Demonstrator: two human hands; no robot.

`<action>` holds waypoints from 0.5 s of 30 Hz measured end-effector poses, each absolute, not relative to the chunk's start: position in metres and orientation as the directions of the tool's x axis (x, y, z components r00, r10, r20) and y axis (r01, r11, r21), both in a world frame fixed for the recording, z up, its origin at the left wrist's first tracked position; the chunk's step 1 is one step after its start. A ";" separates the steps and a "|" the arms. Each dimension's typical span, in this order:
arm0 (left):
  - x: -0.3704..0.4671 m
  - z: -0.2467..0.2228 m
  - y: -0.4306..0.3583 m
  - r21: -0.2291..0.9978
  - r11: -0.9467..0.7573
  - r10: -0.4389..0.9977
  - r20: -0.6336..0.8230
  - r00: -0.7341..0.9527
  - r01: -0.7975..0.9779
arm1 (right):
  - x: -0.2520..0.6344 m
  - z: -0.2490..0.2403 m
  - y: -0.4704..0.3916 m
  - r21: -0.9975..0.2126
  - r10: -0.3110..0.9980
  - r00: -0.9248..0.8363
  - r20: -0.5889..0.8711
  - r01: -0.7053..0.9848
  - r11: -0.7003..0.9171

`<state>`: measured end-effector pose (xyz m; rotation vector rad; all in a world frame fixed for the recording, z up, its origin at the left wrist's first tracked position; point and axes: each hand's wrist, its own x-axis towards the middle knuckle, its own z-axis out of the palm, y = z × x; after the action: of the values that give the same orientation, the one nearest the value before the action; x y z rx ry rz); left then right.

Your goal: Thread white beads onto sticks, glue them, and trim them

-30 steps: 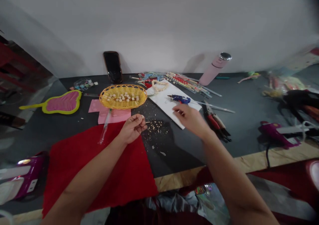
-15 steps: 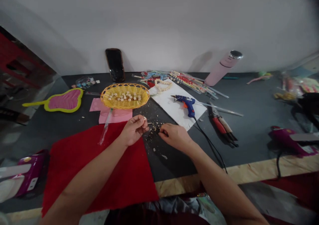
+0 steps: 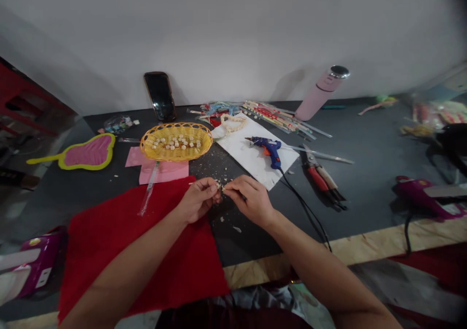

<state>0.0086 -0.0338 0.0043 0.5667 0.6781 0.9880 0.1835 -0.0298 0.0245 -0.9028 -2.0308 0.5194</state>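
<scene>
Over the dark tabletop, my left hand [image 3: 200, 200] pinches a small whitish piece [image 3: 218, 185] between thumb and fingers. A thin pale stick end [image 3: 191, 183] shows at its back edge. My right hand [image 3: 251, 199] is closed, its fingertips meeting the left ones at that piece; whatever they pinch is too small to make out. Pale crumbs [image 3: 222, 219] lie scattered around and beneath both hands. Beyond the left hand stands a yellow woven basket [image 3: 177, 158] with several small white cubes [image 3: 175, 143] in it. A red cloth [image 3: 182, 266] lies under my left forearm.
A blue glue gun [image 3: 268, 148] rests on a white sheet [image 3: 241, 147], its cord running toward me. Red-handled pliers [image 3: 321, 178] lie to the right. Behind are wrapped sticks [image 3: 270, 117], a pink bottle [image 3: 319, 95] and a phone [image 3: 160, 95]. A pink-yellow paddle shape [image 3: 89, 152] lies left.
My right hand has moved left and up from the crumbs to meet my left hand. A thin stick end now shows behind the left fingers. The view has shifted slightly.
</scene>
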 end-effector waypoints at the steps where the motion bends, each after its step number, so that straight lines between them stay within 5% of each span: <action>1: 0.008 0.003 -0.034 0.709 0.441 0.887 -0.251 0.387 -0.551 | 0.183 0.024 -0.030 -0.627 0.749 -0.394 0.532 0.412 0.662; 15: 0.009 0.002 -0.034 0.713 0.465 0.875 -0.282 0.393 -0.524 | 0.182 0.020 -0.030 -0.625 0.751 -0.400 0.525 0.418 0.659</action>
<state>0.0088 -0.0339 0.0022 0.5759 0.7067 0.9523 0.1820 -0.0305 0.0199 -0.9051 -2.0416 0.5076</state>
